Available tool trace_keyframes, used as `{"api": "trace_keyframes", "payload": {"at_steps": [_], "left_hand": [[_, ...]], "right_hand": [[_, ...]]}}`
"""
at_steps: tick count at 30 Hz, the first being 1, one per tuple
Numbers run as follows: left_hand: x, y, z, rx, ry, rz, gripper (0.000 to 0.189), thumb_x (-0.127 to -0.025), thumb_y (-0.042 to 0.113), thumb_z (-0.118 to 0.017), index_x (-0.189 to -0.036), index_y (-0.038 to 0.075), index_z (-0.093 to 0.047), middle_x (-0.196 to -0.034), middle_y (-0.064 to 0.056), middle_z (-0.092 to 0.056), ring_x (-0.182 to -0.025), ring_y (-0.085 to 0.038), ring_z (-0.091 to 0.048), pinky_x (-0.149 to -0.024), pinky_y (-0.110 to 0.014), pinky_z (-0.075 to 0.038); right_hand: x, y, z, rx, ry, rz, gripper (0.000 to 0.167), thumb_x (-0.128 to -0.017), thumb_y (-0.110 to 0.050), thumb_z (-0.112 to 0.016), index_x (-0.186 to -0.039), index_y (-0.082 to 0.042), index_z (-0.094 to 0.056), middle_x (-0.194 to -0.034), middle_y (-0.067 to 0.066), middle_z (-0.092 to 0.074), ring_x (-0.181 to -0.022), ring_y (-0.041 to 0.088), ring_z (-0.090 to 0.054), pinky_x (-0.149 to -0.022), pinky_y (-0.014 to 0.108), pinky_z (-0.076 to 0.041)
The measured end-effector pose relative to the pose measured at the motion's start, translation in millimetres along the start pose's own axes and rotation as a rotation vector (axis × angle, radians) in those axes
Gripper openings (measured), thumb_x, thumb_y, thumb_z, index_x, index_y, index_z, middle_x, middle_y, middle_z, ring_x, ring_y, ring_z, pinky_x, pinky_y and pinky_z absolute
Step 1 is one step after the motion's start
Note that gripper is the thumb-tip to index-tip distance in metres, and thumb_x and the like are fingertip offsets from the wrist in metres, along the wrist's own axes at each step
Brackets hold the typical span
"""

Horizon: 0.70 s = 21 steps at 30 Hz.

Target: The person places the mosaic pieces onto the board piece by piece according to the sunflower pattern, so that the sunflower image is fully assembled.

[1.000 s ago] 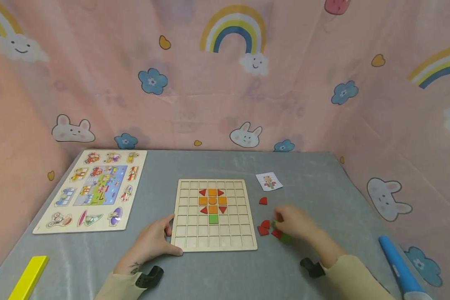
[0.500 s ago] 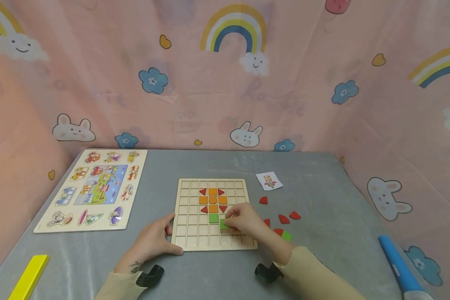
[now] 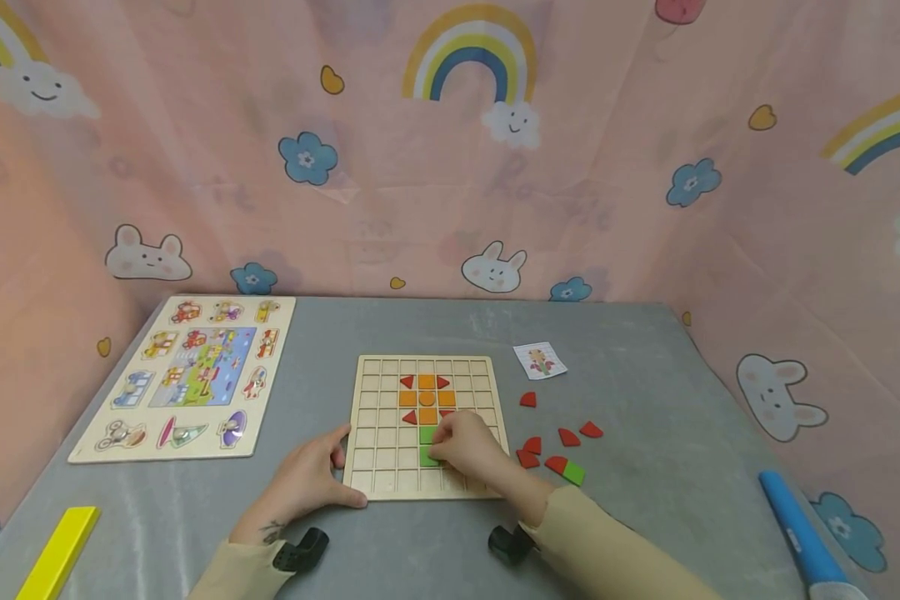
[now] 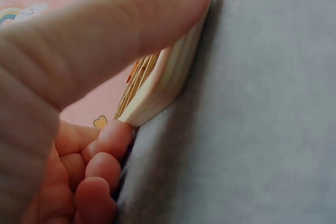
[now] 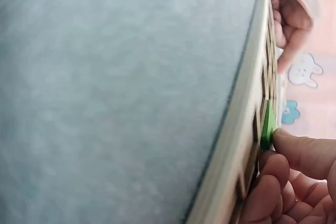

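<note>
A wooden grid board (image 3: 371, 459) lies on the grey table, with orange squares, an orange circle and red triangles set in its cells. At the board's near left corner, my left hand (image 3: 303, 477) grips it, thumb along the front edge and fingers at the left side. My right hand (image 3: 471, 452) pinches a green square tile (image 5: 268, 127) between thumb and fingers. This tile stands tilted at a cell in the right wrist view, just below another green square (image 3: 427, 434) on the board. My right fingers partly hide both green squares and a red triangle.
Right of the board lie several red quarter-circle pieces (image 3: 568, 437) and a green piece (image 3: 573, 473). Behind them is a small pattern card (image 3: 540, 361). A picture puzzle board (image 3: 112, 425) lies at left, a yellow block (image 3: 58, 550) near left, a blue stick-like object (image 3: 798, 533) at right.
My right hand has picked a green square from the loose pieces and moved left to the board, lowering it beneath the other green square. The left hand stays at the corner.
</note>
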<state>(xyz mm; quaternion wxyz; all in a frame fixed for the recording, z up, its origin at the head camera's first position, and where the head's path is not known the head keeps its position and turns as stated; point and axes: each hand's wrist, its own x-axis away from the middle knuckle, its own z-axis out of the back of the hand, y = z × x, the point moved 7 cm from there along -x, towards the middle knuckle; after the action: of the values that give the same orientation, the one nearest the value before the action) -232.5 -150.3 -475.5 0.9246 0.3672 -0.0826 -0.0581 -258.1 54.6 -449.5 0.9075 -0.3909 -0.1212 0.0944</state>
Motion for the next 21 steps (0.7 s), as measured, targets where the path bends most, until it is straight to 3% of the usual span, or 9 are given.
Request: {"api": "trace_keyframes", "payload": {"at_steps": [5, 10, 13, 16, 18, 21], "left_hand": [[-0.5, -0.6, 0.1, -0.005, 0.004, -0.007, 0.111, -0.04, 0.03, -0.092, -0.137, 0.006, -0.044, -0.073, 0.006, -0.049, -0.06, -0.011, -0.04, -0.055, -0.024, -0.031], [-0.6, 0.4, -0.6, -0.006, 0.0, -0.007, 0.112, -0.04, 0.031, -0.092, -0.137, 0.005, -0.043, -0.073, 0.006, -0.049, -0.06, -0.011, -0.041, -0.055, -0.024, -0.031], [-0.9, 0.9, -1.1, 0.0, -0.008, -0.003, 0.111, -0.041, 0.03, -0.092, -0.138, 0.004, -0.043, -0.073, 0.005, -0.049, -0.061, -0.012, -0.041, -0.056, -0.024, -0.031], [-1.1, 0.5, -1.3, -0.003, -0.009, -0.002, 0.112, -0.042, 0.03, -0.092, -0.138, 0.004, -0.042, -0.073, 0.005, -0.049, -0.06, -0.012, -0.04, -0.056, -0.023, -0.031], [-1.1, -0.2, -1.3, -0.003, -0.009, 0.0, 0.112, -0.042, 0.03, -0.092, -0.138, 0.003, -0.042, -0.073, 0.004, -0.049, -0.06, -0.012, -0.04, -0.056, -0.023, -0.031], [-0.8, -1.3, -1.5, -0.002, -0.009, 0.007, 0.112, -0.042, 0.03, -0.092, -0.138, 0.003, -0.042, -0.073, 0.004, -0.049, -0.059, -0.012, -0.04, -0.055, -0.023, -0.031]], "right_hand": [[0.5, -2.3, 11.0, 0.048, 0.034, -0.001, 0.01, -0.075, -0.011, -0.073, -0.07, -0.007, -0.065, -0.067, 0.0, -0.054, -0.063, 0.014, -0.046, -0.053, 0.026, -0.038], [10.9, -1.6, 55.1, 0.073, 0.121, 0.029, 0.014, -0.08, -0.011, -0.069, -0.092, -0.004, -0.067, -0.074, 0.003, -0.057, -0.066, 0.015, -0.05, -0.058, 0.028, -0.042], [23.7, 7.1, 84.1, 0.2, 0.174, 0.055, 0.029, -0.082, -0.012, -0.068, -0.109, -0.004, -0.064, -0.093, 0.008, -0.064, -0.083, 0.021, -0.059, -0.069, 0.036, -0.048], [38.0, 24.4, 104.7, 0.364, 0.201, 0.05, 0.036, -0.083, -0.015, -0.067, -0.117, -0.004, -0.061, -0.11, 0.012, -0.063, -0.098, 0.027, -0.06, -0.08, 0.044, -0.048], [46.8, 39.3, 112.6, 0.459, 0.202, 0.025, 0.038, -0.082, -0.015, -0.067, -0.117, -0.002, -0.061, -0.114, 0.014, -0.061, -0.103, 0.03, -0.058, -0.084, 0.047, -0.046], [59.1, 61.8, 117.0, 0.578, 0.183, -0.026, 0.035, -0.079, -0.015, -0.07, -0.11, 0.001, -0.063, -0.106, 0.015, -0.063, -0.098, 0.031, -0.058, -0.083, 0.047, -0.046]]}}
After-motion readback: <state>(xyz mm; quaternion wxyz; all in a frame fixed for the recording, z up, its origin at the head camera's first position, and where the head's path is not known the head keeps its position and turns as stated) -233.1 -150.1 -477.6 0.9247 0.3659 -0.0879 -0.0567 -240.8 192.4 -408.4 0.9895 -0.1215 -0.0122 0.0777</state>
